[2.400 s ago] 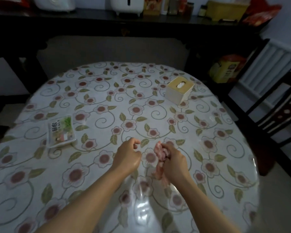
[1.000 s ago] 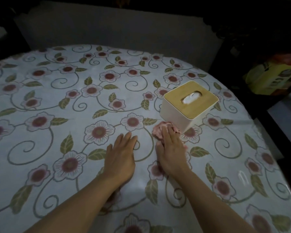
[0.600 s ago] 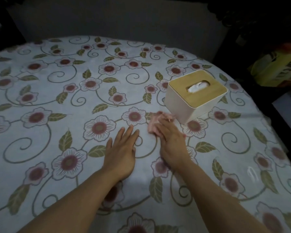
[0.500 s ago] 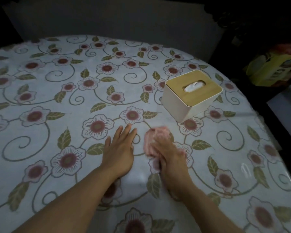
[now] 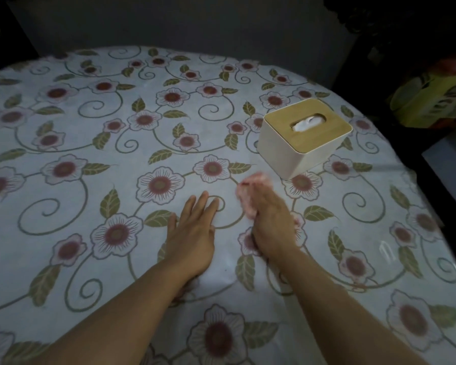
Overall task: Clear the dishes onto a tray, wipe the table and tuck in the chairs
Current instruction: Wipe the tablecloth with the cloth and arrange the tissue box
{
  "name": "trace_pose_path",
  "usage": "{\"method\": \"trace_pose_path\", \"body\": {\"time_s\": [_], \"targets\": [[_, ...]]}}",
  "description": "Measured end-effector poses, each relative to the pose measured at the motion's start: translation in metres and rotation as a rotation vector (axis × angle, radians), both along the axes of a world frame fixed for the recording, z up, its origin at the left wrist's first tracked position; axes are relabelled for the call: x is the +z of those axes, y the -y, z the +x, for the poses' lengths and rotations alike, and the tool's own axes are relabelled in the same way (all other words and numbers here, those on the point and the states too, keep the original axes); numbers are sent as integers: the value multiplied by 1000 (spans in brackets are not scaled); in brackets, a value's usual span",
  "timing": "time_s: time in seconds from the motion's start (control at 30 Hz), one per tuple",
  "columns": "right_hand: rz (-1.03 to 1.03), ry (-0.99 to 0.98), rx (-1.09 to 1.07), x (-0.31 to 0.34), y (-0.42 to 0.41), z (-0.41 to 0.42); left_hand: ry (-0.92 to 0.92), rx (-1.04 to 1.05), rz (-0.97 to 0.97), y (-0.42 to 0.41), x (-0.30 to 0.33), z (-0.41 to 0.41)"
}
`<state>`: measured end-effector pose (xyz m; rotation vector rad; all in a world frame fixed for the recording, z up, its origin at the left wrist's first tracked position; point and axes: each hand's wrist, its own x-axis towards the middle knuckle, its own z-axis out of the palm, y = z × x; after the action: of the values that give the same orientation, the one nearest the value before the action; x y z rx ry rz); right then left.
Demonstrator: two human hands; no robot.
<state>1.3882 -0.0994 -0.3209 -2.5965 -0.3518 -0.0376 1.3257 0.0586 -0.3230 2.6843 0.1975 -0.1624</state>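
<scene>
The round table [image 5: 63, 133] wears a white cloth printed with pink flowers and green leaves. My right hand [image 5: 270, 222] presses a crumpled pink cloth [image 5: 248, 192] flat against the tabletop; the cloth sticks out beyond and left of my fingers and looks blurred. My left hand [image 5: 192, 233] rests flat on the table just left of it, fingers straight and together. A white tissue box [image 5: 300, 133] with a wooden lid stands beyond my right hand, a short gap away from the cloth.
The table's right edge [image 5: 432, 212] curves down beside a dark floor gap. A yellow-green carton [image 5: 432, 101] sits off the table at the far right. Dark furniture lines the back.
My right hand has slid the pink cloth back and forth near the tissue box, now a little forward and right again. My left hand has stayed flat on the table.
</scene>
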Motion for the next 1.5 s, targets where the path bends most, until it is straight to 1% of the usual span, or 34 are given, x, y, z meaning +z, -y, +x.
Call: {"method": "trace_pose_path", "body": {"time_s": [0.03, 0.1, 0.17, 0.2, 0.23, 0.3, 0.33, 0.37, 0.4, 0.43, 0.47, 0.53, 0.57, 0.6, 0.67, 0.73, 0.77, 0.8, 0.83, 0.87, 0.93, 0.97, 1.0, 1.03, 1.1, 1.17, 1.23, 1.3, 1.33, 1.37, 1.4, 1.43, 1.5], "targets": [[37, -10, 29, -2, -1, -23, 5, -4, -18, -2, 2, -1], [38, 7, 209, -2, -2, -73, 18, -21, -55, -8, 6, -4], [-7, 20, 447, -4, 3, -103, 29, -13, -13, -22, 9, -12], [-4, 26, 526, -5, 5, -99, 31, 21, 36, -32, 10, -16], [12, -4, 515, -4, 5, -87, 26, 73, 82, -44, 11, -20], [16, 35, 405, 3, -2, -45, -1, 175, 144, -71, 14, -22], [61, 36, 309, 1, -8, -16, -26, 215, 149, -83, 15, -23], [59, -7, 207, 1, -16, 12, -52, 249, 135, -92, 15, -23], [30, -66, 91, 1, -28, 36, -66, 266, 113, -101, 13, -25], [-10, -52, 19, 2, -39, 53, -75, 262, 90, -104, 12, -25], [-42, -33, -3, 3, -53, 58, -79, 252, 70, -109, 10, -28], [-28, -16, -5, 1, -76, 45, -68, 235, 42, -112, 6, -28], [-27, 4, 51, 0, -83, 26, -63, 229, 45, -113, 5, -27], [-10, 43, 156, 2, -89, 2, -61, 223, 51, -115, 5, -28], [-63, 109, 498, -1, -96, -50, -59, 196, 70, -119, 7, -30], [-112, 122, 791, -5, -88, -76, -48, 198, 89, -124, 10, -34], [-117, 122, 872, -8, -82, -74, -40, 227, 107, -127, 11, -36], [-137, 130, 886, -9, -79, -62, -31, 269, 123, -133, 11, -38], [-150, 127, 815, -9, -76, -45, -28, 301, 134, -137, 11, -39], [-159, 123, 678, -9, -74, -24, -28, 311, 137, -141, 11, -40], [-206, 180, 371, -8, -74, 27, -17, 303, 120, -146, 7, -43], [-256, 144, 251, -4, -78, 46, -4, 294, 112, -147, 5, -44], [-302, 87, 179, -2, -87, 59, 10, 287, 111, -149, 4, -44], [-331, 57, 156, 0, -102, 60, 19, 288, 109, -150, 3, -44], [-311, 74, 223, 0, -132, 40, 11, 296, 76, -151, 4, -42], [-248, 78, 426, -3, -160, -4, -12, 297, 29, -153, 10, -41], [-262, 104, 687, -7, -174, -52, -11, 283, -2, -158, 15, -47], [-254, 96, 856, -3, -172, -72, -9, 266, 10, -166, 18, -56], [-264, 129, 901, 0, -167, -67, -15, 266, 39, -173, 18, -61], [-293, 189, 885, 1, -162, -55, -25, 280, 76, -181, 19, -62], [-340, 221, 808, 2, -158, -37, -33, 313, 104, -191, 19, -63], [-393, 208, 679, 4, -157, -16, -40, 361, 116, -204, 19, -63], [-484, 128, 335, 5, -155, 27, -37, 425, 118, -226, 16, -64]]}}
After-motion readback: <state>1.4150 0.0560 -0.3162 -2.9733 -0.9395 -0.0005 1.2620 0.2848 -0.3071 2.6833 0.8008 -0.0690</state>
